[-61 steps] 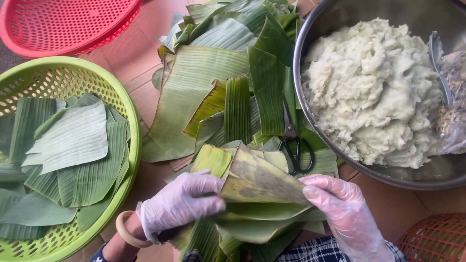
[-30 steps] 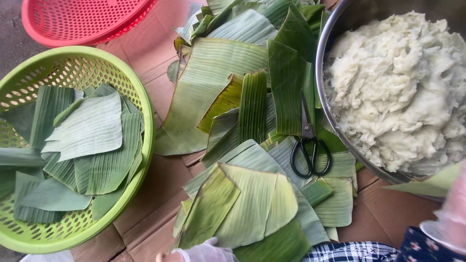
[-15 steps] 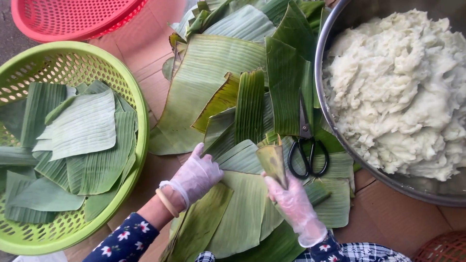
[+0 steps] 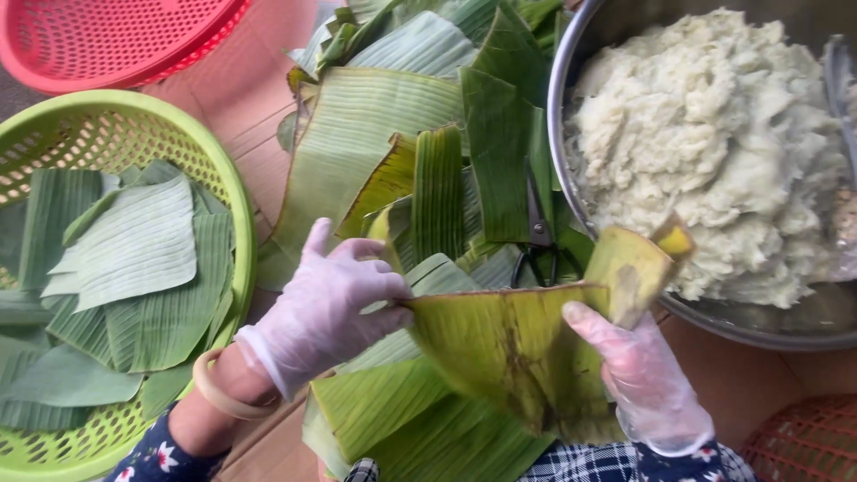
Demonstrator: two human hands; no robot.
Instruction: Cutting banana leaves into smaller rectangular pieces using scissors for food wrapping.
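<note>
Yellow-green banana leaf piece (image 4: 509, 344) being held up flat, brown-blotched, far corner curling, lying over the leaf pile

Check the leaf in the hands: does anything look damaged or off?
Yes. The banana leaf piece held between the left hand and right hand is yellowed, with dark brown blotches near its lower middle and a ragged end by the metal bowl. The leaves in the green basket look evenly green.

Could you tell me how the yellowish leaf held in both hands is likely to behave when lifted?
The leaf probably flops: it bends and sags between the left hand and right hand. It looks thin, so likely light. Its ribbed grain and frayed brown edge suggest it tears easily along the ribs.
</note>
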